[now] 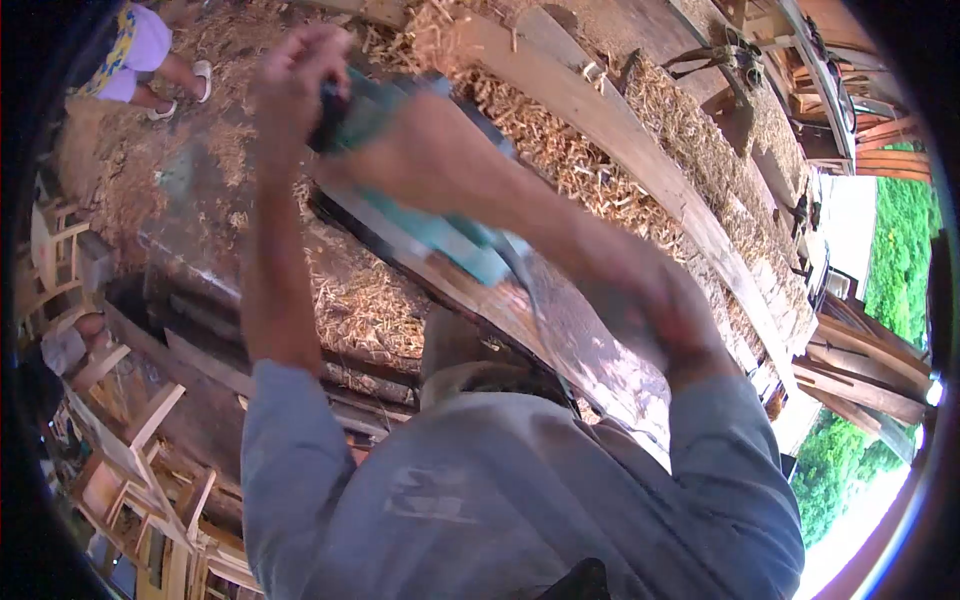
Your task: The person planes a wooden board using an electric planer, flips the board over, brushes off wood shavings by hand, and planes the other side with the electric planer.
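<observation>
A green power tool, looking like a planer, rests on a long wooden board in front of my body. My right hand is wrapped round the tool's upper part, blurred by motion. At the tool's far left end, my left hand is raised beside a dark knob or part, its fingers bent and smeared; whether it grips anything is not clear. A dark cable runs from the tool back toward my body.
Wood shavings lie round the board and beside a long curved plank. A person in light purple shorts stands at the upper left. Wooden chair frames are piled at the lower left; timber leans at the right.
</observation>
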The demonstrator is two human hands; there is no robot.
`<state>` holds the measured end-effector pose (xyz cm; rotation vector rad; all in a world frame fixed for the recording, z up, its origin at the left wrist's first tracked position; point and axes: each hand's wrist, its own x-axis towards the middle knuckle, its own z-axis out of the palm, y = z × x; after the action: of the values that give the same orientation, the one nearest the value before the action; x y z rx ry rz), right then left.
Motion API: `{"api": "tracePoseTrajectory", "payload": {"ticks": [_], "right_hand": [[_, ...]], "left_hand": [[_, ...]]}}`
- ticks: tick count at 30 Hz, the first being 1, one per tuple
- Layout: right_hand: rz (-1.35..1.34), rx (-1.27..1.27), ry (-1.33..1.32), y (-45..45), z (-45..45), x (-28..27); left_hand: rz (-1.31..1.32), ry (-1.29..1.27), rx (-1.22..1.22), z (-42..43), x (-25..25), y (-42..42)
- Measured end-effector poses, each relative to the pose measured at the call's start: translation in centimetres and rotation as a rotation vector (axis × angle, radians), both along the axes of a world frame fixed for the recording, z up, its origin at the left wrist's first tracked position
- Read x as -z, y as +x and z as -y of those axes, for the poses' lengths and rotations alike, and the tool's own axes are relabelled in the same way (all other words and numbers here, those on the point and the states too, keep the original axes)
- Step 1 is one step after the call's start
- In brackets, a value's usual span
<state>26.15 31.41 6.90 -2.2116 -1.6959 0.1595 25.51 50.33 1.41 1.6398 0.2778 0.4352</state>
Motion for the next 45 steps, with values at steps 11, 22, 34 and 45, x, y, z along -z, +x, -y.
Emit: {"api": "tracePoseTrajectory", "payload": {"ticks": [11,22,34,45], "right_hand": [[-0.053,0.059,-0.032,-0.3,1.7,2.0],[-0.995,0.926,-0.48,-22.6,41.8,-4.3],[-1.067,0.812,-0.512,-12.1,24.0,-5.5],[-0.061,-0.012,0.325,1.4,-0.5,2.5]], "left_hand": [[-0.013,0.247,-0.062,0.6,0.8,-1.4],[0.082,-0.116,0.243,43.0,0.7,-20.2],[0.055,-0.02,-0.016,26.3,0.1,-11.0],[0.177,-0.031,-0.091,0.0,1.6,0.9]]}}
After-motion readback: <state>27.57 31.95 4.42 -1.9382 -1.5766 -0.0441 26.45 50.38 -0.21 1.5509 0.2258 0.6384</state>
